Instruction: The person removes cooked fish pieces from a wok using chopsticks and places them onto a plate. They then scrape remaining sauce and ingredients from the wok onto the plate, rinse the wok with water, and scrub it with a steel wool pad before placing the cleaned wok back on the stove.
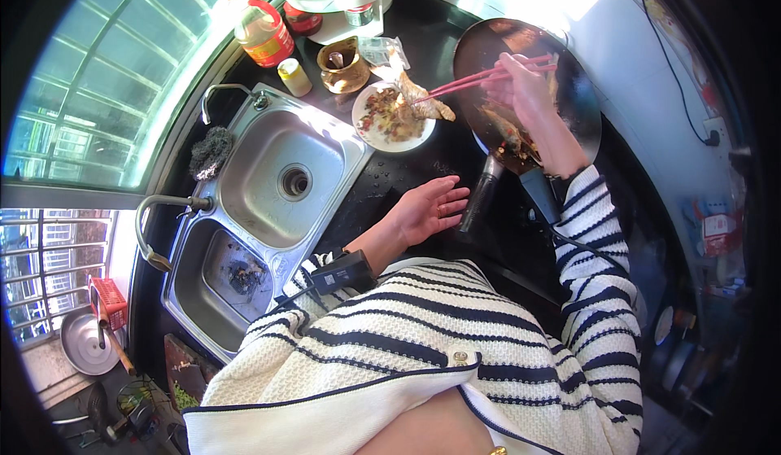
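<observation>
My right hand point(520, 89) grips a pair of red chopsticks point(467, 80) over the wok point(584, 98). At the chopsticks' tips is a piece of browned fish point(421, 96), its tail raised, lying across the rim of a white bowl point(396, 148). Chopped food with red and green bits point(385, 116) fills that bowl. More fish point(509, 128) lies in the wok, partly hidden behind my right hand. My left hand point(430, 211) is held palm up over the black counter, fingers apart and nothing in it. A black utensil handle point(476, 201) is just right of its fingertips.
A double steel sink point(277, 119) with two faucets point(174, 201) borders the counter at left. Behind the bowl stand a brown pot point(343, 76), a yellow-lidded jar point(295, 78) and an oil bottle point(262, 31). The blue-grey wok handle point(538, 192) points towards me, beside my right sleeve.
</observation>
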A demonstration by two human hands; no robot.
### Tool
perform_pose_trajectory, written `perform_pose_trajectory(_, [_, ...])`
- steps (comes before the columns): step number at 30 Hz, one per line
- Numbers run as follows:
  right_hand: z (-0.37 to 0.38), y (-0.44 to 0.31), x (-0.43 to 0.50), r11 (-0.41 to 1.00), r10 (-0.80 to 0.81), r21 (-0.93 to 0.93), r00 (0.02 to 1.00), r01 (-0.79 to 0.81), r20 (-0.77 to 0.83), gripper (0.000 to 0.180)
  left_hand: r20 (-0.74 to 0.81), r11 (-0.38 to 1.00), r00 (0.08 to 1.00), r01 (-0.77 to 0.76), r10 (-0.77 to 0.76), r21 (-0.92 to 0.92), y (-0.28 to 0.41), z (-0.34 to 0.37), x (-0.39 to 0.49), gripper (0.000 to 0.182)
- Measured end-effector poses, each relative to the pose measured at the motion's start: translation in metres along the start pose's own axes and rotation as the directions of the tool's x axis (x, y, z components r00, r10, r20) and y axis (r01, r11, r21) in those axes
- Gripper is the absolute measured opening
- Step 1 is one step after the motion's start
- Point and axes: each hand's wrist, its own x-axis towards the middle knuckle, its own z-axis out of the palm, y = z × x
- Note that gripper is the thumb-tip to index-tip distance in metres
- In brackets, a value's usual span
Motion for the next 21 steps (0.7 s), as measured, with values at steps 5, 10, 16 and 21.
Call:
perform_pose_trajectory(5, [0.041, 0.033, 0.018, 0.981, 0.123, -0.147, 0.991, -0.128, -0.044, 0.016, 0.011, 1.0, 1.0, -0.006, 0.006, 0.006, 0.006, -0.014, -0.017, 0.044])
perform_pose_trajectory(10, [0.072, 0.062, 0.028, 0.984, 0.135, -0.089, 0.976, -0.152, -0.169, 0.016, -0.024, 0.998, 0.998, -0.063, 0.062, 0.001, 0.017, -0.031, -0.025, 0.044])
perform_pose_trajectory(16, [0.095, 0.068, 0.023, 0.977, 0.047, -0.189, 0.971, -0.093, -0.236, 0.016, -0.018, 0.999, 0.999, -0.043, 0.043, 0.003, 0.021, -0.037, -0.024, 0.042])
perform_pose_trajectory(21, [0.099, 0.052, 0.014, 0.849, -0.155, -0.514, 0.987, 0.119, -0.029, 0.019, 0.012, 1.0, 1.0, -0.026, 0.026, 0.008, 0.019, -0.033, -0.021, 0.04])
